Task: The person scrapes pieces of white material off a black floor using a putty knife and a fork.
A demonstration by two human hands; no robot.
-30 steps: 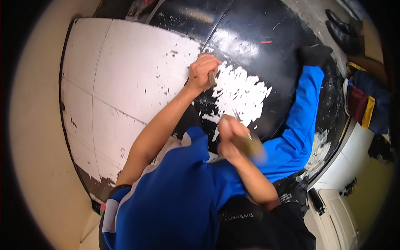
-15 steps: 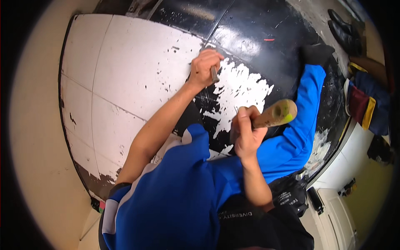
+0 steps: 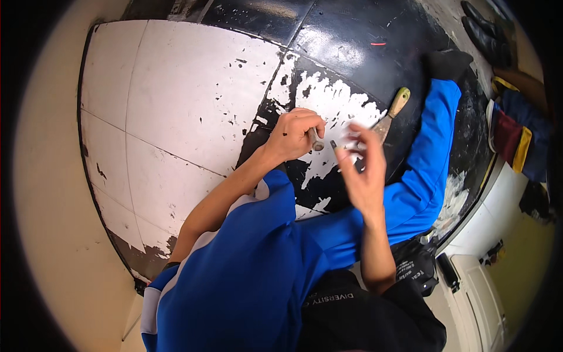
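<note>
Over a patch of ragged white (image 3: 337, 101) on the black floor (image 3: 375, 67), my left hand (image 3: 295, 135) is closed around a short rod (image 3: 317, 144), its blunt end poking out by my thumb and forefinger. Just to the right, my right hand (image 3: 365, 170) is blurred, its fingers half curled; how far they close, and whether they have hold of the small dark bit (image 3: 333, 144) by the thumb, I cannot tell. Beyond those fingers the scraper (image 3: 391, 115) lies aslant, its handle on black and its blade partly hidden behind my hand. I'd judge the scraper light and stiff, easiest to take by the rounded, yellow-green handle, which looks like worn wood and smooth enough to turn a little in a damp palm; the flat, flared blade looks like thin metal, better kept clear of the fingers. My rod looks like dull metal, rigid and probably dense for its size, so a full fist around its shaft suits it. Underneath, the white breaks into feathery, flaky edges against glossy black, while the paler tiles (image 3: 193, 73) to my left look matt, pocked with dark chips.
</note>
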